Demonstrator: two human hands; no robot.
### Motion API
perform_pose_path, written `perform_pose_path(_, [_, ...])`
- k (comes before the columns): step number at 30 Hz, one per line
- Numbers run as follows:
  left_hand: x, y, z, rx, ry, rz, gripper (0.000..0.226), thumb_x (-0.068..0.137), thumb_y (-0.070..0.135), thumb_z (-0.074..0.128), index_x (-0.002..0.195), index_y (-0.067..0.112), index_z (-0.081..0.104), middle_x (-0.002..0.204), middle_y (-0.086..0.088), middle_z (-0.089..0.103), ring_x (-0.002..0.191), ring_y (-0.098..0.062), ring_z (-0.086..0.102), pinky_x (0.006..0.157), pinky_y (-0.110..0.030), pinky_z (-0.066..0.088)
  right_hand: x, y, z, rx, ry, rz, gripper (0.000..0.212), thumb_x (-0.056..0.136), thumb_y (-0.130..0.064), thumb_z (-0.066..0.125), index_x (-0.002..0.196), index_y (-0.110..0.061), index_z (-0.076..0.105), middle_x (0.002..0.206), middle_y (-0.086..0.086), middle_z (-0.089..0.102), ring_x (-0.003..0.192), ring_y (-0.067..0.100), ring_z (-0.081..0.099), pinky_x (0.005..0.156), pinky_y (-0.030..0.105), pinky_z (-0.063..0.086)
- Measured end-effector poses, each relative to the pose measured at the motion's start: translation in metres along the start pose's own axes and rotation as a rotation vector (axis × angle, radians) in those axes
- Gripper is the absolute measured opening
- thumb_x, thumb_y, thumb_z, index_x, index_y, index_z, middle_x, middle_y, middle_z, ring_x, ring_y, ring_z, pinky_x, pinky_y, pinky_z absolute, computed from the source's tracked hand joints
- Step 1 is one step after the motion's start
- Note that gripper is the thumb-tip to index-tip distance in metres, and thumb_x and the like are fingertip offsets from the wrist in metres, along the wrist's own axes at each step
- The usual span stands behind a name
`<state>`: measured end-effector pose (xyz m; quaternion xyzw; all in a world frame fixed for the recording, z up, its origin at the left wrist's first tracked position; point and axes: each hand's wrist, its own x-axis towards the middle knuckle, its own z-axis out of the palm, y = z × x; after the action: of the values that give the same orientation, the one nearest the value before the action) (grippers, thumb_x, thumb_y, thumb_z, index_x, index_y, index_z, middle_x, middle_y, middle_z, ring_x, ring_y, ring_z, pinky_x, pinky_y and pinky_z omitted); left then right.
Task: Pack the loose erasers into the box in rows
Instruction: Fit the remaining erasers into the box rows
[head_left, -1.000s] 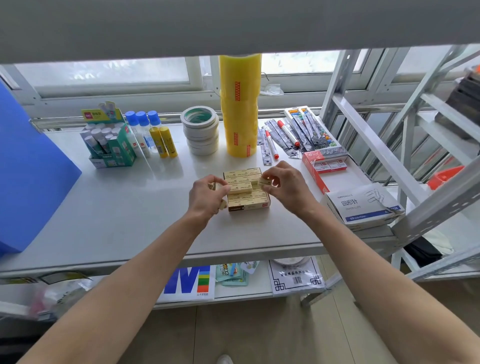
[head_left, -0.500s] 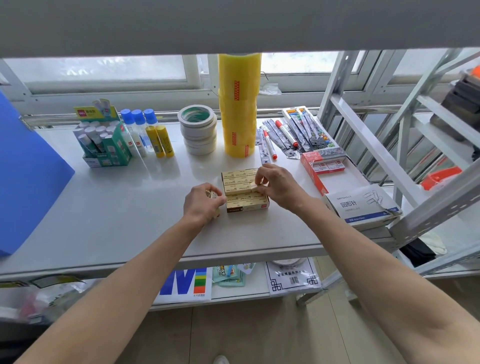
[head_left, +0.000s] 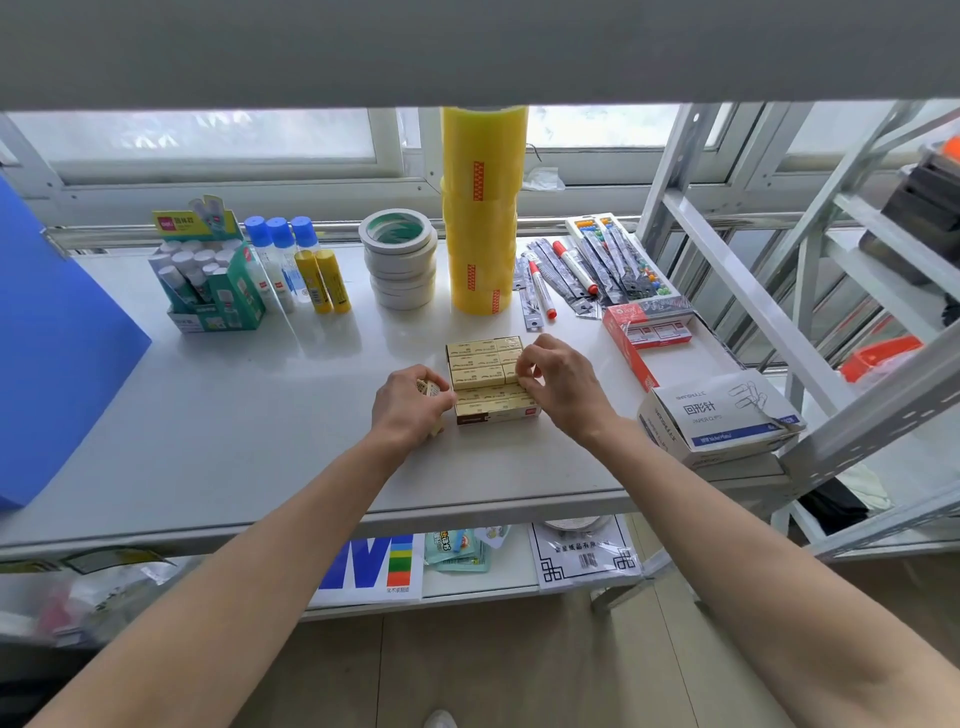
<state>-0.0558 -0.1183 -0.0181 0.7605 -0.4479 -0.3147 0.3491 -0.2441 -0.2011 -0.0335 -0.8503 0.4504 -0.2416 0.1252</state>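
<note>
A small brown-sided eraser box (head_left: 496, 415) sits mid-table, filled with rows of cream-wrapped erasers (head_left: 475, 375). My right hand (head_left: 558, 384) rests on the box's right side, fingertips pinching an eraser at the right end of a middle row. My left hand (head_left: 410, 402) lies just left of the box, curled around a few loose erasers (head_left: 428, 388); another eraser peeks out beneath it by the table.
A paper-clip carton (head_left: 722, 415) and a red staple box (head_left: 647, 332) stand to the right. Behind are a yellow tape stack (head_left: 483, 208), white tape rolls (head_left: 400, 260), glue bottles (head_left: 291, 260), markers (head_left: 571, 270). A blue board (head_left: 57, 338) leans at left; shelf frame (head_left: 779, 291) at right.
My right hand has lowered onto the box's right side, setting an eraser into the row. My left hand dropped to the table beside the box, still holding erasers.
</note>
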Motion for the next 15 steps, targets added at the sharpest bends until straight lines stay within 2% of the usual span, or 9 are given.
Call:
perform_pose_path(4, [0.0,0.0,0.0,-0.008,0.001,-0.003,0.012,0.086,0.022,0.072,0.096,0.016,0.068,0.094,-0.004,0.063,0.08,-0.02,0.06,0.058,-0.024,0.049,-0.007,0.0,0.0,0.132,0.054,0.086,0.006,0.085,-0.007,0.068,0.089,-0.011,0.068,0.094,0.001,0.064,0.075,0.015,0.062,0.074,0.032,0.051])
perform_pose_path(8, [0.0,0.0,-0.001,-0.055,-0.009,-0.022,0.015,0.085,0.023,0.073,0.097,0.016,0.067,0.096,-0.006,0.064,0.086,-0.024,0.062,0.066,-0.031,0.054,-0.013,-0.001,-0.001,0.297,0.093,0.248,0.02,0.084,-0.008,0.07,0.102,-0.012,0.063,0.097,0.001,0.065,0.076,0.012,0.061,0.076,0.029,0.055])
perform_pose_path(11, [0.0,-0.004,-0.002,-0.161,-0.036,-0.055,0.016,0.086,0.022,0.072,0.1,0.016,0.066,0.095,-0.01,0.065,0.076,-0.025,0.063,0.054,-0.028,0.05,-0.019,-0.001,-0.001,0.356,0.133,0.344,0.025,0.083,-0.015,0.073,0.104,-0.015,0.06,0.093,0.002,0.065,0.077,0.011,0.061,0.073,0.023,0.053])
perform_pose_path(13, [-0.003,-0.005,-0.005,-0.283,-0.043,-0.081,0.013,0.091,0.016,0.065,0.104,0.016,0.066,0.096,-0.013,0.064,0.07,-0.023,0.063,0.048,-0.024,0.046,-0.023,-0.002,-0.001,0.369,0.163,0.378,0.023,0.084,-0.019,0.071,0.104,-0.017,0.06,0.089,0.0,0.064,0.075,0.01,0.06,0.073,0.024,0.052])
perform_pose_path(15, [-0.007,-0.004,-0.01,-0.405,-0.076,-0.117,0.021,0.096,0.01,0.055,0.112,0.017,0.066,0.097,-0.011,0.062,0.068,-0.019,0.064,0.049,-0.023,0.047,-0.025,-0.007,-0.002,0.356,0.198,0.385,0.018,0.087,-0.02,0.067,0.104,-0.017,0.061,0.086,-0.001,0.063,0.075,0.012,0.059,0.074,0.028,0.052])
